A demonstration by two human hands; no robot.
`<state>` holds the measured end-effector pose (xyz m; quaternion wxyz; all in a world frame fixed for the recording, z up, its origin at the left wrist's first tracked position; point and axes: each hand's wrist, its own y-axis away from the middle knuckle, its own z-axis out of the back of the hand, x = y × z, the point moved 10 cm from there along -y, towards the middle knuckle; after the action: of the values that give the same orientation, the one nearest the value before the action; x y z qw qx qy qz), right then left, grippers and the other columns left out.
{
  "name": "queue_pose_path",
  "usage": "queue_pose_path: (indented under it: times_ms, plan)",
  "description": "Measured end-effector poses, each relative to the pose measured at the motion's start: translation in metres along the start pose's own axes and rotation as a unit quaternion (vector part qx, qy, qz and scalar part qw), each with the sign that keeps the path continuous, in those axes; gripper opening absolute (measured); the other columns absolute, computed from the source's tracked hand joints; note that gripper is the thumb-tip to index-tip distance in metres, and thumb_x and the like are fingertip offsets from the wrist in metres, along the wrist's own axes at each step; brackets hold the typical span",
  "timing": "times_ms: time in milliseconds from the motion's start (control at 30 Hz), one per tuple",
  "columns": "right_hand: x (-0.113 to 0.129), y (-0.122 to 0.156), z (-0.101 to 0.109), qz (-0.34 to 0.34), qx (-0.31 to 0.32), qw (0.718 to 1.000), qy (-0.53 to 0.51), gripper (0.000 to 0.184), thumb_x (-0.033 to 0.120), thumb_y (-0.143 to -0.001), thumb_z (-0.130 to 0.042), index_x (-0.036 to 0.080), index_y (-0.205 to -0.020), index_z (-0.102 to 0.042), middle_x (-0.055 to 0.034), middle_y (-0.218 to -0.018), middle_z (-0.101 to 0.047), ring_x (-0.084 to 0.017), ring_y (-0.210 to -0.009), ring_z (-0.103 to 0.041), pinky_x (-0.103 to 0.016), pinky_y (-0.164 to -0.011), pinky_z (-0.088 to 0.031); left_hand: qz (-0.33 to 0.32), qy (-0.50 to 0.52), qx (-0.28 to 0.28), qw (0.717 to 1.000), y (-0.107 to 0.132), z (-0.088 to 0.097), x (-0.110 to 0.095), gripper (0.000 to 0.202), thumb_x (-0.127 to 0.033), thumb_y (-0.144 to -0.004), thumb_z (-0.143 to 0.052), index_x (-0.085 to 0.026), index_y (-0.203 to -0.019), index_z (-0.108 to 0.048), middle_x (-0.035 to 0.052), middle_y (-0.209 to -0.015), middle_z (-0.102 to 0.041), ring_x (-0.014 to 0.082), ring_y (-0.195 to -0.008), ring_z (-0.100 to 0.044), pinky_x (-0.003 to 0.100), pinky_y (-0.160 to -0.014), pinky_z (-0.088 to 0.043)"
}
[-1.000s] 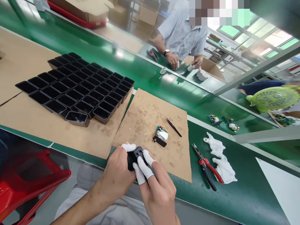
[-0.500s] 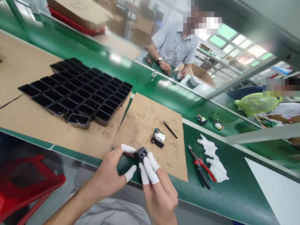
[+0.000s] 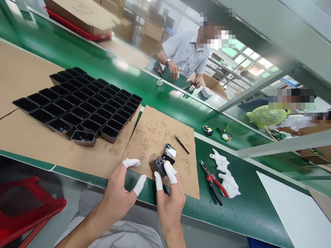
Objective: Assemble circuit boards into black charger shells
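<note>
My right hand (image 3: 170, 198), its fingertips in white finger cots, grips a small black plastic housing (image 3: 158, 167) by its end, just above the cardboard sheet (image 3: 144, 137). To the left of it my left hand (image 3: 121, 187) is open, thumb and fingers apart, touching nothing I can see. Its fingertips also wear white cots. Right behind the housing lies a small circuit board (image 3: 170, 151) with white filler and a black end panel. Black tweezers (image 3: 181, 144) lie beyond the board on the cardboard.
Rows of open black housings (image 3: 84, 113) stand at left. Red-and-black long-nose pliers (image 3: 212, 184) and a crumpled white cloth (image 3: 229, 175) lie at right. Two small boards (image 3: 207, 130) sit farther back. A co-worker (image 3: 184, 51) sits opposite; a green fan (image 3: 270, 115) stands beyond.
My right hand has moved the housing away from my left hand, over the cardboard and close to the circuit board. My left hand has let go. The view has shifted slightly.
</note>
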<state>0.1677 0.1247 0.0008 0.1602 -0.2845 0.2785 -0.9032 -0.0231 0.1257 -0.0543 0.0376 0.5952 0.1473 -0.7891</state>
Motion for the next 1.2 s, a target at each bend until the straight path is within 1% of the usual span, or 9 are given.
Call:
queue_pose_path:
  times_ms: [67,200,333,533,700,800,933,1067,1200]
  plan:
    - [0.0,0.0,0.001,-0.001,-0.001,1.0,0.001,0.05,0.012,-0.111,-0.069,0.024,-0.16,-0.067,-0.0155,-0.138,-0.081,-0.029,-0.127,-0.082,-0.045,-0.105,-0.073,-0.014,-0.014,0.007,1.0,-0.001,-0.001,-0.004,0.028,-0.034,-0.104,-0.068,-0.024,-0.13,-0.065,0.0107,-0.122,-0.081,0.0289,-0.115,-0.08,0.045,-0.1,-0.067]
    - [0.003,0.001,-0.001,0.041,0.012,0.999,0.03,0.046,0.008,-0.11,-0.068,0.023,-0.154,-0.072,-0.0147,-0.127,-0.083,-0.028,-0.118,-0.084,-0.041,-0.101,-0.073,-0.032,-0.03,0.01,0.999,0.0,-0.001,-0.005,0.03,-0.035,-0.104,-0.068,-0.023,-0.131,-0.064,0.0115,-0.125,-0.08,0.0293,-0.117,-0.079,0.046,-0.103,-0.067]
    - [0.003,-0.002,0.001,0.067,0.026,0.997,0.037,0.045,0.008,-0.11,-0.067,0.022,-0.152,-0.074,-0.0153,-0.131,-0.083,-0.028,-0.117,-0.085,-0.04,-0.101,-0.073,-0.042,-0.035,0.01,0.998,0.001,-0.001,-0.006,0.028,-0.033,-0.104,-0.067,-0.023,-0.131,-0.064,0.0114,-0.124,-0.079,0.0287,-0.116,-0.079,0.045,-0.102,-0.067]
    - [0.018,-0.005,0.024,0.106,-0.024,0.994,0.009,0.065,-0.001,-0.103,-0.073,0.027,-0.161,-0.069,-0.0141,-0.137,-0.083,-0.03,-0.12,-0.085,-0.041,-0.101,-0.074,-0.051,-0.032,0.006,0.998,0.001,-0.001,-0.008,0.028,-0.033,-0.105,-0.068,-0.023,-0.13,-0.065,0.0105,-0.123,-0.079,0.0281,-0.114,-0.079,0.043,-0.1,-0.067]
    - [0.01,-0.003,0.008,0.09,0.028,0.996,-0.002,0.054,0.002,-0.107,-0.067,0.025,-0.154,-0.074,-0.0139,-0.124,-0.086,-0.029,-0.109,-0.088,-0.041,-0.097,-0.075,-0.042,-0.046,-0.009,0.998,0.003,0.001,-0.004,0.031,-0.036,-0.105,-0.069,-0.022,-0.133,-0.065,0.0118,-0.125,-0.079,0.0301,-0.12,-0.078,0.047,-0.105,-0.067]
    - [0.007,-0.003,0.005,0.083,0.025,0.996,-0.001,0.051,0.003,-0.107,-0.067,0.024,-0.153,-0.075,-0.0141,-0.123,-0.086,-0.029,-0.109,-0.088,-0.042,-0.097,-0.075,-0.046,-0.043,-0.005,0.998,0.004,-0.001,-0.005,0.03,-0.036,-0.105,-0.069,-0.023,-0.133,-0.065,0.0114,-0.125,-0.079,0.0298,-0.12,-0.079,0.046,-0.103,-0.067]
    - [0.011,-0.005,0.013,0.092,0.01,0.996,-0.008,0.056,0.001,-0.107,-0.067,0.026,-0.157,-0.071,-0.0129,-0.123,-0.085,-0.027,-0.107,-0.087,-0.041,-0.095,-0.075,-0.049,-0.044,-0.016,0.998,0.002,0.001,-0.006,0.03,-0.035,-0.104,-0.069,-0.023,-0.131,-0.066,0.0113,-0.124,-0.08,0.03,-0.118,-0.079,0.045,-0.102,-0.068]
    - [0.01,-0.003,0.017,0.077,0.017,0.997,-0.006,0.066,0.002,-0.107,-0.068,0.028,-0.167,-0.062,-0.014,-0.13,-0.083,-0.029,-0.114,-0.085,-0.041,-0.097,-0.075,-0.052,-0.044,-0.015,0.998,0.002,0.0,-0.008,0.029,-0.034,-0.104,-0.07,-0.023,-0.13,-0.066,0.0114,-0.122,-0.08,0.0293,-0.115,-0.08,0.044,-0.101,-0.068]
    - [0.002,0.002,0.005,0.09,0.068,0.993,0.02,0.057,0.004,-0.11,-0.063,0.027,-0.163,-0.066,-0.0147,-0.131,-0.083,-0.03,-0.122,-0.085,-0.042,-0.101,-0.074,-0.046,-0.05,-0.012,0.998,0.002,0.0,-0.007,0.031,-0.034,-0.104,-0.07,-0.022,-0.131,-0.065,0.0117,-0.122,-0.079,0.029,-0.116,-0.079,0.044,-0.102,-0.067]
